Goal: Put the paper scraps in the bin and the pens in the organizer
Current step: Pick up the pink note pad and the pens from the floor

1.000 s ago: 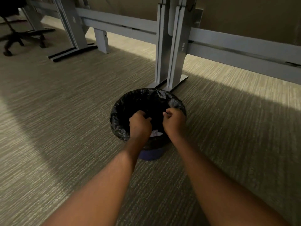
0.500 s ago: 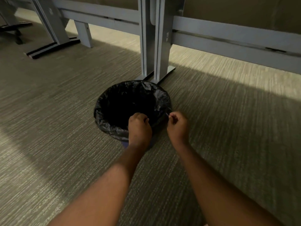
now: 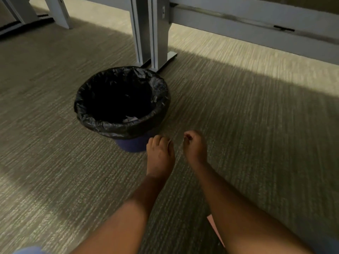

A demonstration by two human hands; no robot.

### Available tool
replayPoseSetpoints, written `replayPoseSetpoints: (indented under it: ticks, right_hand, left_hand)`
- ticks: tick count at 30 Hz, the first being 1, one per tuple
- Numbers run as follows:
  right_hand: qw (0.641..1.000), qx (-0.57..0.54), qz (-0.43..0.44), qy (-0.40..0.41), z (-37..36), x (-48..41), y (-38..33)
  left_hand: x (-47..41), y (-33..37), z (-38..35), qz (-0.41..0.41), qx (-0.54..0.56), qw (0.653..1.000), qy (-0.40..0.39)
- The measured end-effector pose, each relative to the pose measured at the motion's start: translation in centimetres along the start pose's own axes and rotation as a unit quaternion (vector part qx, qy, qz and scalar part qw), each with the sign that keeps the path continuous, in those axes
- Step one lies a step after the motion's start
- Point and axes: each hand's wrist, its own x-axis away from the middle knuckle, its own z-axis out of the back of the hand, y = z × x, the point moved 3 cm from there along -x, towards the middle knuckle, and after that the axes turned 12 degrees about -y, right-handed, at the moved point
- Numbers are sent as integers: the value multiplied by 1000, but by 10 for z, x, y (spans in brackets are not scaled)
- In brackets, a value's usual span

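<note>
Left hand (image 3: 160,156) and right hand (image 3: 194,147) side by side over the carpet (image 3: 256,125), a small gap between, fingers curled loosely, nothing visibly clamped in either. Just ahead and left of the left hand, the bin (image 3: 122,107), black liner folded over its rim, a pale paper scrap (image 3: 130,118) at its near inner edge. Beyond the bin, grey desk legs (image 3: 152,32).

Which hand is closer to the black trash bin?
The left hand. It sits just beside the bin's blue base, while the right hand is farther out over the carpet.
</note>
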Motion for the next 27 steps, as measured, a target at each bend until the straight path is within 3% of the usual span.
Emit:
replayPoseSetpoints:
  ticks: [7,13,18,22,27]
  right_hand:
    - [997,32,-71,-16,-3,35,56]
    - [989,52,-127,-56,-5,73,102]
    - [977,52,-193,-69,5,106,144]
    - [967,75,-239,-46,19,135,167]
    - [949,130,-284,-33,40,168,198]
  left_hand:
    - [33,-4,-54,53,18,993,-108]
    - [67,0,-94,119,19,966,-228]
    - [104,9,-131,194,11,912,-361]
    - [142,20,-159,204,48,860,-465]
    - [173,35,-176,233,83,824,-510]
